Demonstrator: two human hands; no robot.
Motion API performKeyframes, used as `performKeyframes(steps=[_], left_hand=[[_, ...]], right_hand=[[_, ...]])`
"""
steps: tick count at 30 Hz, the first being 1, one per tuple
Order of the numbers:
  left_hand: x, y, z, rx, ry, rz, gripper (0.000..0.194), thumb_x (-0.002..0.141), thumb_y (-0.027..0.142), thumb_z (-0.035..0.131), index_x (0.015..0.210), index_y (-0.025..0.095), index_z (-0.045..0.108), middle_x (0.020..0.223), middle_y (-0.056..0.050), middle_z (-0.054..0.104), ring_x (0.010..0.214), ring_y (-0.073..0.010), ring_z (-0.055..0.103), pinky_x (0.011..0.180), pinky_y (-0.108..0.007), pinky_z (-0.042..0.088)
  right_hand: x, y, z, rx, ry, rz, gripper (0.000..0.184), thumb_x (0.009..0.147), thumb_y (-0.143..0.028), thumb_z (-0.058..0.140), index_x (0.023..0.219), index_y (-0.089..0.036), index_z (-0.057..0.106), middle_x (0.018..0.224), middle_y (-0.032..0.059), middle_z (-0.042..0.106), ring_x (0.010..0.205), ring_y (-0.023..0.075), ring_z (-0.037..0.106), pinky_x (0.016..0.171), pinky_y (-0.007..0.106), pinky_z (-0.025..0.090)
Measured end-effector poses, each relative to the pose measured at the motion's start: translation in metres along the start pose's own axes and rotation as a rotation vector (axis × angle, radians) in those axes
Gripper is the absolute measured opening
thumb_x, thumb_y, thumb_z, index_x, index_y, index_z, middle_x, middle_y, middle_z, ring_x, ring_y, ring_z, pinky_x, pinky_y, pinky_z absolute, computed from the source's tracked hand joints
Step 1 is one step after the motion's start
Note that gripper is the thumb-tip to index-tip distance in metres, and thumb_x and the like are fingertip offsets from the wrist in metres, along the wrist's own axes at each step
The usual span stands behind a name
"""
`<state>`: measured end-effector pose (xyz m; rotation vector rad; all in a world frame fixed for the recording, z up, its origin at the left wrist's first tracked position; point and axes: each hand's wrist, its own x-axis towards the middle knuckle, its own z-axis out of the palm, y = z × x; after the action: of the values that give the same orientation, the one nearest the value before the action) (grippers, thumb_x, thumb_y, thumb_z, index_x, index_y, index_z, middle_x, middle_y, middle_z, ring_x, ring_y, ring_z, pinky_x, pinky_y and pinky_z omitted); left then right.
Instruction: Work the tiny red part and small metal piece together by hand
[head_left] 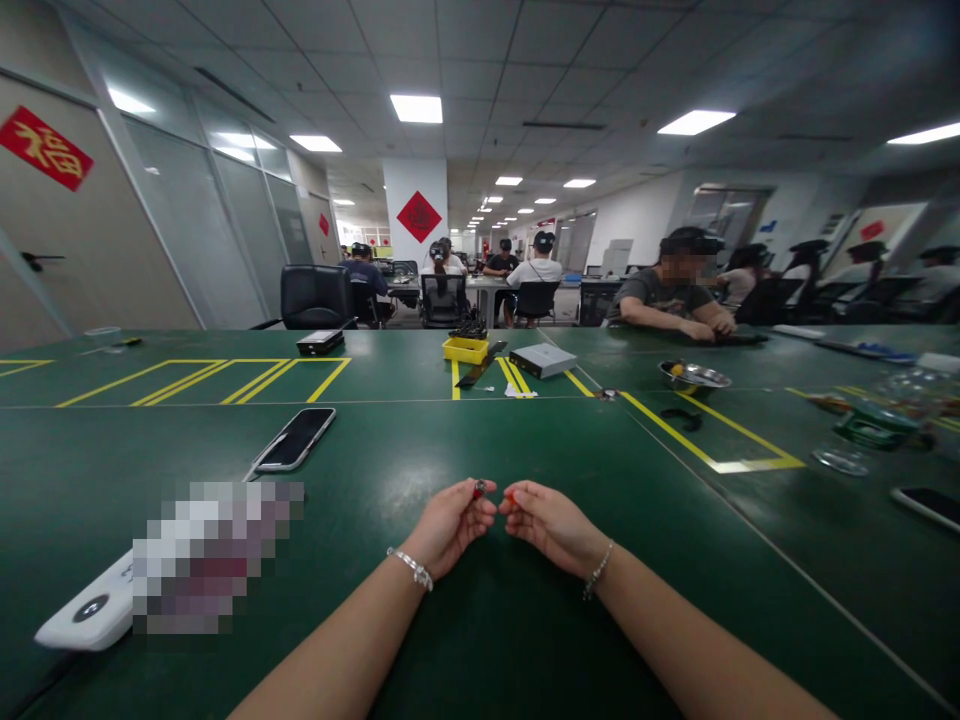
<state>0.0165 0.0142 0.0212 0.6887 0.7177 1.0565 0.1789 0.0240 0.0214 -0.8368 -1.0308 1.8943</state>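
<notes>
My left hand [452, 525] is in the middle above the green table [420, 640], thumb and fingertips closed on a small red piece with a dark, metallic-looking end [479, 489]. Facing it, my right hand [551, 522] pinches a small orange piece [511, 497]. A narrow gap separates the two sets of fingertips. Both pieces are mostly covered by fingers, so their exact kind does not show. Each wrist wears a bracelet.
Left lie a phone [298, 440] and a white device [94, 608], partly blurred out. Farther back are a yellow tray [465, 350], a grey box [544, 360] and a metal bowl [705, 378]. A plastic bottle [874, 425] lies at right. Another person [667, 290] sits across the table.
</notes>
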Motion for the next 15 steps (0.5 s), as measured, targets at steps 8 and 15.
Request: performKeyframes(steps=[8,15], left_hand=[[-0.0021,-0.0004,0.0002,0.017,-0.037,0.027,0.018,0.073,0.018,0.054,0.089,0.014,0.052,0.087,-0.007,0.061,0.068,-0.0088,0.059,0.058,-0.017,0.045],[0.0008,-0.0045,0.0010,0.102,0.002,0.106,0.024,0.065,0.012,0.059,0.087,0.017,0.050,0.093,-0.004,0.059,0.065,-0.0063,0.055,0.060,-0.018,0.043]], right_hand=[[0.0030,0.0031,-0.0029,0.070,0.022,-0.005,0.010,0.072,-0.023,0.050,0.079,-0.016,0.049,0.063,0.0000,0.057,0.056,0.0084,0.053,0.060,0.025,0.041],[0.0040,0.0034,-0.0027,0.098,0.072,-0.015,0.015,0.069,-0.026,0.056,0.079,-0.017,0.049,0.065,-0.0010,0.057,0.055,0.0070,0.052,0.062,0.025,0.042]])
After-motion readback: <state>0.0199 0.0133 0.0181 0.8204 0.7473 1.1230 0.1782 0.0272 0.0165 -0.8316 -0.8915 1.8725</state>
